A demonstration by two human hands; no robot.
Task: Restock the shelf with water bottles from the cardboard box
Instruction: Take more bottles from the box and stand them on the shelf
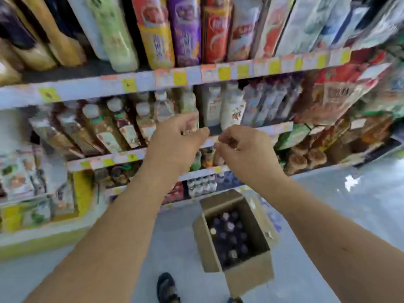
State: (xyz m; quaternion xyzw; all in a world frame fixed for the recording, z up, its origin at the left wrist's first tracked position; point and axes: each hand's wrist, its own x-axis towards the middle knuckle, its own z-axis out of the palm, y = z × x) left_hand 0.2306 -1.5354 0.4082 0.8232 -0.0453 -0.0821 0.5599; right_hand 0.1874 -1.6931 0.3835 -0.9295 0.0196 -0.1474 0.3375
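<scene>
Water bottles (229, 232) fill the cardboard box (251, 278), which stands open on the floor. Their caps face up, so each can be lifted straight out by the neck.

Up and to the left of the box, the shelf (122, 155) carries rows of brown-labelled bottles (102, 130). Next to them, closer to the line of the box, stand clear bottles with pale caps (162, 107), faced forward to the price strip so that shoppers can reach them.

The left hand (175, 138) is raised above the box and slightly left of it, at the front edge of that shelf. Its fingers are curled in toward the thumb against the foot of a bottle there. Blur hides whether it actually grips that bottle or only steadies it, so I cannot tell.

The right hand (237, 145) is almost directly over the box, just beside the left hand but apart from it. Its fingers are bent in to the thumb, and I can see nothing between them.

With both hands up at the shelf and the box looking largely full, I judge that they are tidying or seating a bottle, and most of the restocking is yet to be done.
</scene>
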